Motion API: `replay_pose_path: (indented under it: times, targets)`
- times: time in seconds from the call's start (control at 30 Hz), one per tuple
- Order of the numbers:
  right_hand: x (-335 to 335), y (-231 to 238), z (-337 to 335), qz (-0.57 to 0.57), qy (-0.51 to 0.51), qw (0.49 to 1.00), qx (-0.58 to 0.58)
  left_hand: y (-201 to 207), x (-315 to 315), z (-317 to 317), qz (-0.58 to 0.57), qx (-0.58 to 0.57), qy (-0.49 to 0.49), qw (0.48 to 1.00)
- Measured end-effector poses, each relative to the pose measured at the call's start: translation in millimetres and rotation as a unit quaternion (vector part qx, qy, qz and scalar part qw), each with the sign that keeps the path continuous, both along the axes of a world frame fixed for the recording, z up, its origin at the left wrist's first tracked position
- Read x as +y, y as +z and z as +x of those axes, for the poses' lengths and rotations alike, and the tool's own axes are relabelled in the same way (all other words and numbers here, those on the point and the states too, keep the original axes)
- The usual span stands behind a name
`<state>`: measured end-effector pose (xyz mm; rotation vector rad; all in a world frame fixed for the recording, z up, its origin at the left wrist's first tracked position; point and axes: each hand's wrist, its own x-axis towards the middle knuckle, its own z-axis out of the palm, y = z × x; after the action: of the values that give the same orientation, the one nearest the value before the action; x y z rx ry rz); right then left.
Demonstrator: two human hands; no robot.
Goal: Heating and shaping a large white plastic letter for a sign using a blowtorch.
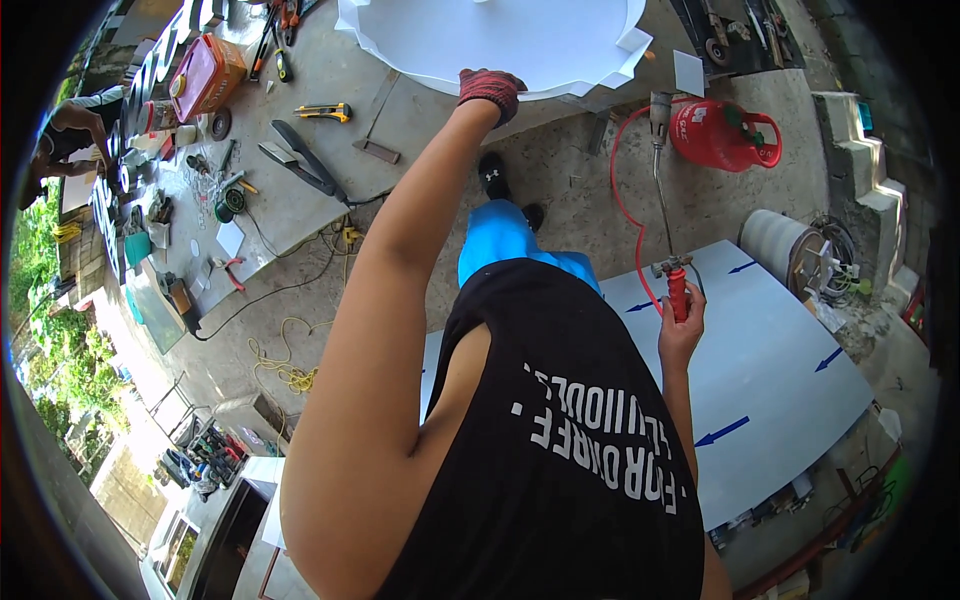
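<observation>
One broad grey workbench (340, 80) is filling the upper left, tools lying scattered across it, presumably for easy reach. Lower right, a white panel (780, 360) with blue arrows is lying flat, close on the person's right side; looks parked there for want of bench room. Atop the bench, a large white disc (490, 45) with an upturned, notched rim is resting flat, its far part running out of view; the near rim is facing the person, likely so the edge is handy. A red gas cylinder (705, 140) is sitting on the floor right of the disc, apparently placed so its red hose (615, 165) is reaching the torch (661, 190) with slack to spare. That torch is pointing away from the body, burner near both disc and cylinder; no flame showing. Its long pipe is putting distance between burner and fingers, probably for safety. The right hand (681, 335), bare, is closing its fingers round the red grip, below the valve. The left hand (491, 88), in a dark red and black glove, is bunching at the disc's near rim, perhaps steadying it; fingertips are hidden, so cannot tell whether it is pinching the edge or just pressing. Smallest noted: a yellow-and-black utility knife (323, 112), lying left of the disc, unused.
</observation>
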<state>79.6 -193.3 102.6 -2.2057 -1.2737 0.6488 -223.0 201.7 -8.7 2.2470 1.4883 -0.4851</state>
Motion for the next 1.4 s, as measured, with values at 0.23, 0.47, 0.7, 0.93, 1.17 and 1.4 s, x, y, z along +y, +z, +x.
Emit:
replay_pose_path:
  times: [0.23, 0.47, 0.7, 0.93, 1.17, 1.4]
  targets:
    - [-2, 1, -1, 0.012, -0.006, 1.0, 0.008, 2, 4, 11, -0.035, 0.04, -0.008, 0.999]
    - [-9, 3, -3, 0.016, -0.006, 1.0, 0.002, 7, 0, 22, -0.038, 0.019, 0.014, 0.999]
    - [-19, 3, -1, 0.008, -0.013, 1.0, -0.003, -10, -5, -6, 0.028, 0.012, 0.002, 1.0]
    - [-27, 0, -4, 0.018, -0.002, 1.0, 0.003, 13, -5, -47, 0.022, -0.005, 0.0, 1.0]
    - [-29, -7, -15, 0.0, 0.03, 0.999, 0.021, 14, -6, -49, 0.017, -0.008, 0.006, 1.0]
    - [-24, -32, -34, 0.004, 0.088, 0.996, 0.033, -2, 1, -61, 0.051, -0.02, -0.01, 0.998]
